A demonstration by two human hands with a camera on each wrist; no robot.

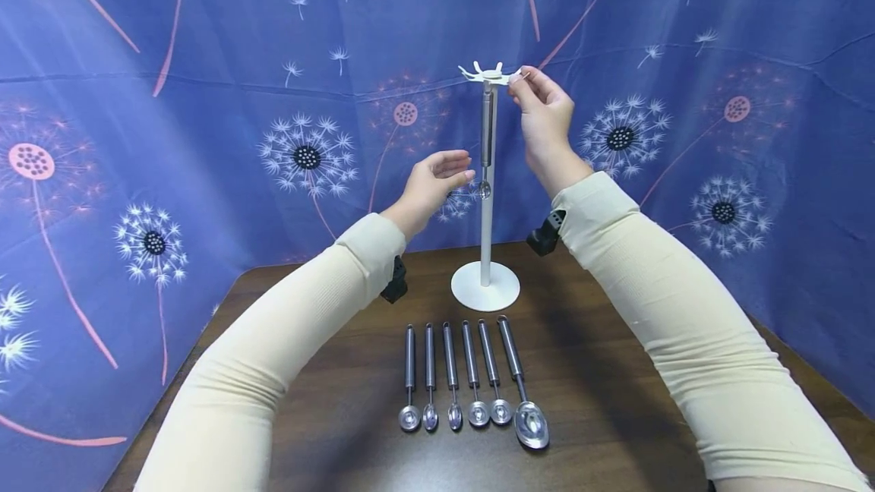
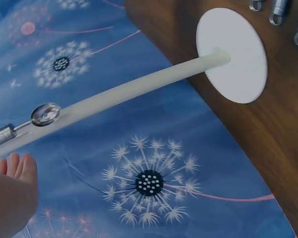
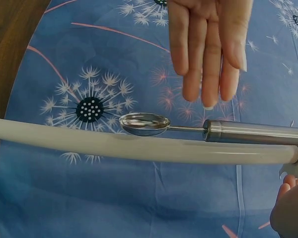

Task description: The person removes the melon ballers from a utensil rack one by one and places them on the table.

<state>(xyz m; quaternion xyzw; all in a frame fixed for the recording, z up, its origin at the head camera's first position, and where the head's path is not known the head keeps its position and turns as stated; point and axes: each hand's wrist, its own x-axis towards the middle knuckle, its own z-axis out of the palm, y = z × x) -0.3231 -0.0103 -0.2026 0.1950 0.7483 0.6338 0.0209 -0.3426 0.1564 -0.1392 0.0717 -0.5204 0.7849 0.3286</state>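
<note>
A white stand (image 1: pixel 486 249) with a round base carries a ring of hooks (image 1: pixel 478 76) at its top. One small steel scoop (image 1: pixel 487 131) hangs there by its handle, its oval bowl (image 3: pixel 145 124) pointing down close to the pole. My right hand (image 1: pixel 547 116) is raised to the right side of the ring and pinches one hook between thumb and fingers. Left of the hanging scoop, my left hand (image 1: pixel 434 188) is held in the air, fingers extended and apart from the scoop. In the right wrist view the left hand's fingers (image 3: pixel 203 54) hold nothing.
Several steel scoops lie in a row on the brown wooden table (image 1: pixel 328 401) in front of the stand, the largest scoop (image 1: pixel 531 425) at the right end. A blue dandelion-print cloth (image 1: pixel 225 196) hangs behind and beside the table.
</note>
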